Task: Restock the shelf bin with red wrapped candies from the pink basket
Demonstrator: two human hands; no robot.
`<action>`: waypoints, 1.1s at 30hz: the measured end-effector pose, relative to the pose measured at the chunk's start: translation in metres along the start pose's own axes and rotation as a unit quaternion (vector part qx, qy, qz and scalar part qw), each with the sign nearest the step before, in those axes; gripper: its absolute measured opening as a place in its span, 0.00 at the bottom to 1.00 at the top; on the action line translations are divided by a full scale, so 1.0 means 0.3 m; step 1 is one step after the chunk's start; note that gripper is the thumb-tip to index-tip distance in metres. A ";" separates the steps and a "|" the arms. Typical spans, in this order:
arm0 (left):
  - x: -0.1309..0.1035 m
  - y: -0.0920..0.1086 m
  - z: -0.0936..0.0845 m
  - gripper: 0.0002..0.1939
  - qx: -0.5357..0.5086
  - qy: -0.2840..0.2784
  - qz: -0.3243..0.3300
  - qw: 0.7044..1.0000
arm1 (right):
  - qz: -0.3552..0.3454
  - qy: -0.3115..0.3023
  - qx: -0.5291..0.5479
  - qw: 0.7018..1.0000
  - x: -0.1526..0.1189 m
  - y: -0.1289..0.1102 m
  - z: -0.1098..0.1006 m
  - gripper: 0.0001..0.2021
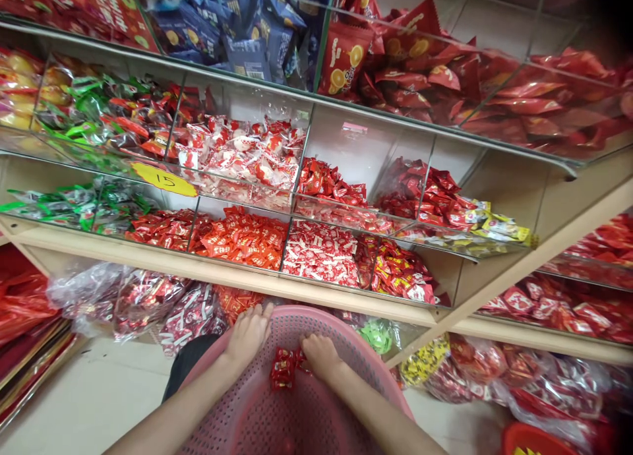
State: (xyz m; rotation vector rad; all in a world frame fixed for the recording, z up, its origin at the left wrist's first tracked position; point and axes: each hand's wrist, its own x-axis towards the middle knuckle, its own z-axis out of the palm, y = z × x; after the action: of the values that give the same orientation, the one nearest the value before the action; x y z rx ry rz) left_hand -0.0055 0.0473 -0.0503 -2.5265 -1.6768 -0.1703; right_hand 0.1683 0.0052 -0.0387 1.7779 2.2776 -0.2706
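A pink perforated plastic basket (291, 315) stands in front of me. My left hand (248, 337) is closed over its far left rim, fingers hooked on the edge. Inside the basket, my right hand (320, 357) is curled with red-wrapped candies (283, 369) at its fingertips. These candies hang together in a small cluster above the basket's floor. Part of what the right fingers grip is hidden by the hand itself.
Clear-fronted shelf bins ahead hold red-and-white candies (320, 252), orange-red candies (246, 237) and blue packets (247, 30). A yellow price tag (163, 179) reads 15. Plastic bags of candy (148, 300) lie under the shelf. A red tub (531, 438) stands lower right.
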 end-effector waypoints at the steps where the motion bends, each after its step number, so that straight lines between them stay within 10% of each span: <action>1: 0.000 0.000 0.000 0.22 0.001 0.000 0.000 1.000 | 0.000 0.002 -0.001 1.000 0.003 -0.004 0.005 0.16; 15: -0.003 -0.008 0.009 0.22 -0.001 0.003 -0.001 1.000 | 0.038 0.007 0.003 0.999 -0.021 -0.040 -0.079 0.15; 21: -0.002 -0.021 0.030 0.22 -0.011 0.008 -0.011 1.000 | -0.043 0.073 0.052 0.995 -0.170 0.017 -0.425 0.13; 26: -0.001 -0.024 0.026 0.22 -0.015 -0.006 -0.008 1.000 | -0.176 0.272 0.213 0.922 -0.269 0.135 -0.838 0.09; 29: -0.004 -0.023 0.027 0.22 -0.011 0.002 -0.013 1.000 | -0.090 0.382 0.176 0.903 -0.246 0.242 -1.007 0.06; 33: -0.006 -0.024 0.039 0.22 -0.006 0.001 -0.019 1.000 | 0.036 0.276 0.107 0.955 -0.152 0.352 -1.084 0.02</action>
State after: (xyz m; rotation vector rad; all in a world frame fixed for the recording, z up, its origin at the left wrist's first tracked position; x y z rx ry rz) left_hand -0.0125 0.0502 -0.0618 -2.5033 -1.7296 -0.1851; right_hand 0.2572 0.0829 0.2854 2.2746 2.6173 0.0010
